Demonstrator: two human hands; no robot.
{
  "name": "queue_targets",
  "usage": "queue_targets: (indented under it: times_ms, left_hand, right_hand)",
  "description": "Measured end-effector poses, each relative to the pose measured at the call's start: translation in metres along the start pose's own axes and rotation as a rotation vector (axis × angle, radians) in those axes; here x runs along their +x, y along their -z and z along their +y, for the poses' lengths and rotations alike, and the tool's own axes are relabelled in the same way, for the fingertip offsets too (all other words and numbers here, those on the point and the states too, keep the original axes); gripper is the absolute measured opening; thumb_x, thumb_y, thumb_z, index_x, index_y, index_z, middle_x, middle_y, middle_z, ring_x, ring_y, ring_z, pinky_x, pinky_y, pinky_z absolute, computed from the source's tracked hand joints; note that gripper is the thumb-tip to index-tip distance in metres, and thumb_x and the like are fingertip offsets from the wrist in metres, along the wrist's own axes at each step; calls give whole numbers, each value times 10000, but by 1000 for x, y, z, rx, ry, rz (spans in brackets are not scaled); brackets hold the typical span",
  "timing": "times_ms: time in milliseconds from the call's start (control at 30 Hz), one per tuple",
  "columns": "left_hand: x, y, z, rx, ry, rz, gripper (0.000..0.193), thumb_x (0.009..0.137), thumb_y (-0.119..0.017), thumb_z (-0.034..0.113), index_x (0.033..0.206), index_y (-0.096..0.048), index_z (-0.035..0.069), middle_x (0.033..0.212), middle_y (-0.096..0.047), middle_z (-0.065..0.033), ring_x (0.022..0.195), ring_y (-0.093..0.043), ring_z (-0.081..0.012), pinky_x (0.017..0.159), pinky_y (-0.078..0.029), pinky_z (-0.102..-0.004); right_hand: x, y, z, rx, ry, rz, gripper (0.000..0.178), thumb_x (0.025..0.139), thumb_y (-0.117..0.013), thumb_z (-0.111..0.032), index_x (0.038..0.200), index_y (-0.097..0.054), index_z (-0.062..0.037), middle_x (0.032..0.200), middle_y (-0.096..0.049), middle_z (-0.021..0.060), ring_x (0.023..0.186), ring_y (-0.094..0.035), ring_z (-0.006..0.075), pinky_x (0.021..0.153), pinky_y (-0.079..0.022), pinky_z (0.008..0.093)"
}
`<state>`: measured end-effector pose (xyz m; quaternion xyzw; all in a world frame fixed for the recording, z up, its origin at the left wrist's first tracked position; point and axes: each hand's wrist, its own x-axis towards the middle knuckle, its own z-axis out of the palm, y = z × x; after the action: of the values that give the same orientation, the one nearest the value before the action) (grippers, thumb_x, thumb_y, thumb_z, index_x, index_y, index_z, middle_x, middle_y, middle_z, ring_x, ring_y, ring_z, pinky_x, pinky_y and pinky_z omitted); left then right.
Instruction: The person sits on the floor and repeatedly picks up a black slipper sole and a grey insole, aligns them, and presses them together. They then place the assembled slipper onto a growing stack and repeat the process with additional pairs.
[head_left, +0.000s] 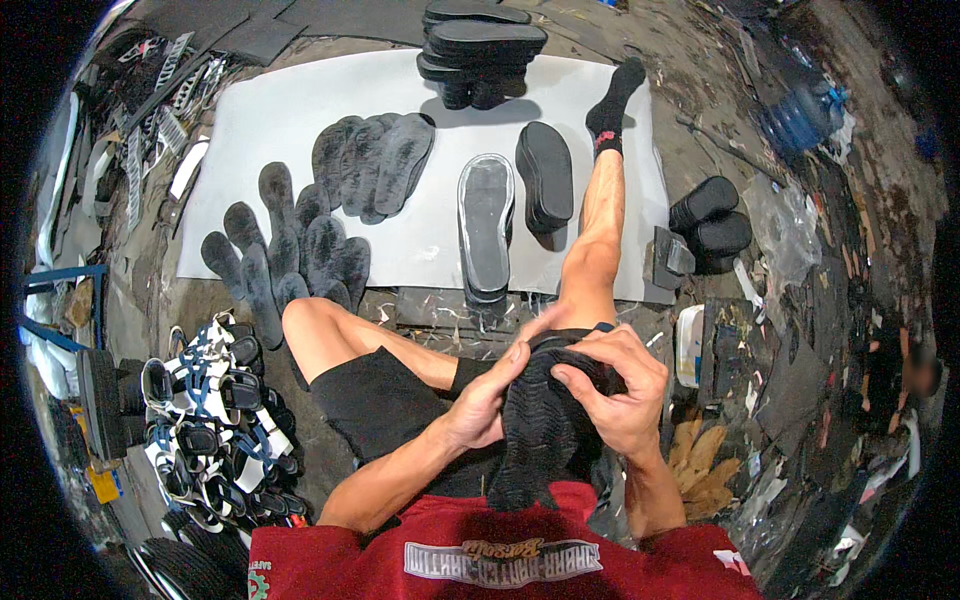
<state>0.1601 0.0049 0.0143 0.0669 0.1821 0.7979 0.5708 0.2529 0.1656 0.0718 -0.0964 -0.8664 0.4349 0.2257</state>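
Sole of black, wavy-ridged material [535,430] is bent over above the person's lap, on the near side of a large white sheet [415,250] laid on the floor. The left hand [478,405] is partly closed, pinching its left edge with the thumb; the right hand [625,390] is curled round its upper right part, thumb pressed against it. Toward the sheet's left side lie fuzzy dark-grey insoles [285,235], overlapping and partly off its edge, with a fanned group of similar grey insoles [372,165] nearer its middle. A grey-faced sole with a white outline [486,225] sits at the sheet's near edge, right of its centre, just beside a tall stack of black soles [545,175]. A larger pile of black soles [480,45] stands at its far edge. Left of the sheet's near corner, black-and-white strapped sandal pieces [215,415] lie heaped.
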Motion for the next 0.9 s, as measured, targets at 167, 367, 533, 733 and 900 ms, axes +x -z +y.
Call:
queue_targets:
  times_ms: [167,367,533,733,900]
  left_hand:
    - [-5,5,-10,36,9,28,588,1184,-323,496,1625,-373,110,1593,-503,-140,1433,-546,-230,1205,-463,-415]
    - [-11,-5,-6,424,-198,71,487,1144,-473,402,1476,-494,47,1408,-573,-112,1333,-555,-214,1178,-415,-384]
    - [-16,-7,6,481,-133,146,485,1046,-619,268,1448,-558,4,1327,-634,-86,1271,-583,-179,1154,-419,-351]
    - [-25,-16,16,482,-94,116,595,1019,-636,322,1487,-528,-28,1369,-665,-178,1259,-635,-240,1133,-467,-384]
    - [-32,-28,16,579,-136,207,572,1019,-644,367,1408,-578,-49,1286,-705,-209,1262,-648,-281,1132,-489,-432]
  right_hand:
    - [-9,-4,6,-3,-16,18,262,772,-952,-108,984,-810,-47,954,-784,103,855,-713,253,799,-554,384]
    - [-22,-12,-17,-165,-45,172,439,756,-982,-132,1101,-725,-42,903,-705,82,798,-660,216,737,-539,363]
    - [-31,-7,-22,-27,-237,97,363,797,-938,-61,1093,-729,-33,1003,-731,108,844,-698,197,773,-576,342]
    - [-32,-10,-35,-23,-95,123,309,790,-924,-27,1066,-786,-47,1000,-762,120,897,-732,269,818,-597,374]
    - [-34,-10,-47,-73,-77,113,409,800,-905,-27,1171,-736,-39,1040,-721,128,928,-688,250,846,-563,359]
